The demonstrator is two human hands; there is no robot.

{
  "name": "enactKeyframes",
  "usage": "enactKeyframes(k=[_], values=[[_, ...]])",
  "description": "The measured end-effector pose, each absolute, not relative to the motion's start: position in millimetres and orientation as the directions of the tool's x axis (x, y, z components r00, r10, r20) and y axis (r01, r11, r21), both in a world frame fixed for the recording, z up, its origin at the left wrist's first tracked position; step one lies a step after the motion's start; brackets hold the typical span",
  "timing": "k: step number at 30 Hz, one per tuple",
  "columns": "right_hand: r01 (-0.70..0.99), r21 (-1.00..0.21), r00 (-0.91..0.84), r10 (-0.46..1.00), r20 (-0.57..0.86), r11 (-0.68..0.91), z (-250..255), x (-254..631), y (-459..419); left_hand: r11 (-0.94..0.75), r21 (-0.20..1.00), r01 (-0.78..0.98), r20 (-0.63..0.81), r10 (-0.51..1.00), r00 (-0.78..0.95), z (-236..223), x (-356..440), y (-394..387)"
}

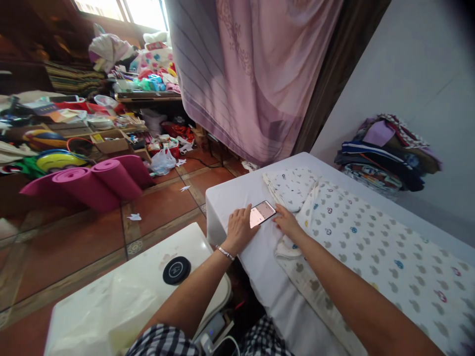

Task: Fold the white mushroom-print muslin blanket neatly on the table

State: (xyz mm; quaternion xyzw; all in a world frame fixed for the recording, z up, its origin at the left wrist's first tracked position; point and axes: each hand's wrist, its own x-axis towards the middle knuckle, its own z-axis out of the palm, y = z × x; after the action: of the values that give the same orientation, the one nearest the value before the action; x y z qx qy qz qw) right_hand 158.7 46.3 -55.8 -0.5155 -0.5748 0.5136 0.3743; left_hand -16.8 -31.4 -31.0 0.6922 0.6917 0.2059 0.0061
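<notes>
A smartphone [262, 213] with a lit screen lies sideways, low over the white-covered table. My left hand [239, 227], with a bracelet at the wrist, is closed around the phone's left end. At the opposite end, the fingers of my right hand [286, 220] grip the phone's right edge. Whether the phone rests on the table or is slightly raised, I cannot tell. Just beyond and beside my right hand is a white printed cloth [345, 232] with grey, blue and red motifs. Its near-left corner is folded over, and my right forearm passes above it.
A white side table [111, 291] at my left carries a round black disc [176, 270]. Stacked clothes [386, 153] sit by the wall. Rolled pink mats [89, 185] and clutter fill the left side. A pink curtain [252, 74] hangs ahead; paper scraps [134, 216] dot the floor.
</notes>
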Motion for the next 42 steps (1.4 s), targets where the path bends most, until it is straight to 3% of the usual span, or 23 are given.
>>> enactKeyframes(k=[3,11,18,25,33,37,42], values=[[0.168,-0.970,-0.131,0.971,-0.200,-0.177,-46,160,41,-0.028,0.326,0.945,0.278,0.958,-0.068,-32,-17,-33],[-0.038,-0.981,-0.099,0.977,-0.188,-0.193,-38,171,36,-0.079,0.355,0.932,0.386,0.920,-0.069,-36,-13,-41],[-0.438,-0.887,-0.078,0.989,-0.125,-0.147,-25,174,36,-0.137,0.383,0.914,0.490,0.868,-0.075,-23,4,-43],[-0.369,-0.904,-0.258,0.958,-0.124,-0.217,-5,174,26,-0.165,0.495,0.853,0.521,0.842,-0.139,-15,42,-43],[-0.500,-0.821,-0.302,0.944,-0.134,-0.277,-2,183,29,-0.204,0.605,0.770,0.528,0.826,-0.196,-28,68,-43],[-0.473,-0.829,-0.332,0.932,-0.146,-0.298,3,187,33,-0.252,0.763,0.595,0.446,0.872,-0.203,-28,64,-41],[-0.500,-0.802,-0.355,0.922,-0.156,-0.328,10,187,37,-0.098,0.991,0.096,0.123,0.948,-0.294,-19,54,-32]])
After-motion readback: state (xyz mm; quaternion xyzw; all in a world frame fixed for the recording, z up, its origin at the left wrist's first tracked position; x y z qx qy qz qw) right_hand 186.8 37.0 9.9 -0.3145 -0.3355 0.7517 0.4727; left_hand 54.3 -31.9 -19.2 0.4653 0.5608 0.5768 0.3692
